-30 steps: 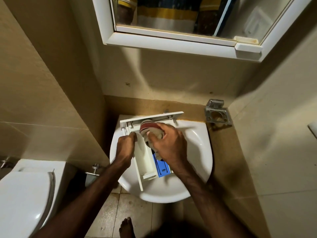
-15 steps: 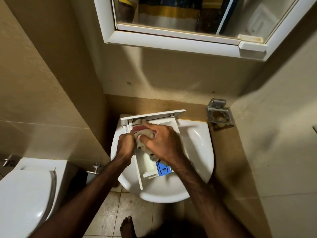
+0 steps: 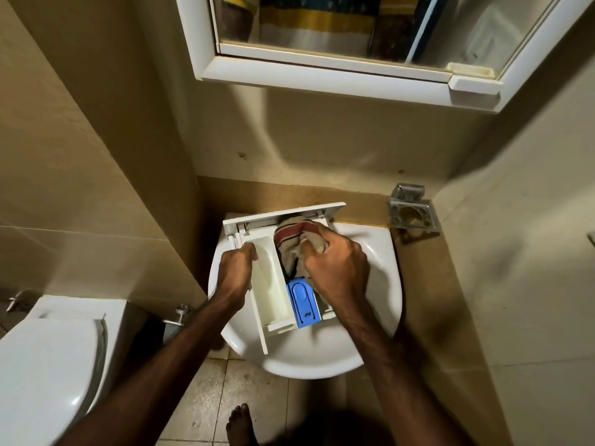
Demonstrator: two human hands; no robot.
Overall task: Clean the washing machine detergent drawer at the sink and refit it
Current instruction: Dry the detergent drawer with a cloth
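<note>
Basically, drawer [image 3: 273, 278] lay across sink [image 3: 380, 284], front panel at 12 o'clock. Left hand [image 3: 236, 273] gripped its 9 o'clock wall, likely to steady it, while right hand [image 3: 336, 268] clenched cloth [image 3: 291, 241], scrubbing the middle compartment.

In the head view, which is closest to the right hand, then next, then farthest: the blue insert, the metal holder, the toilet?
From the right hand:
1. Blue insert, just beside the hand, in the drawer.
2. Metal holder, on the wall up and to the right.
3. Toilet, far off at lower left.
</note>
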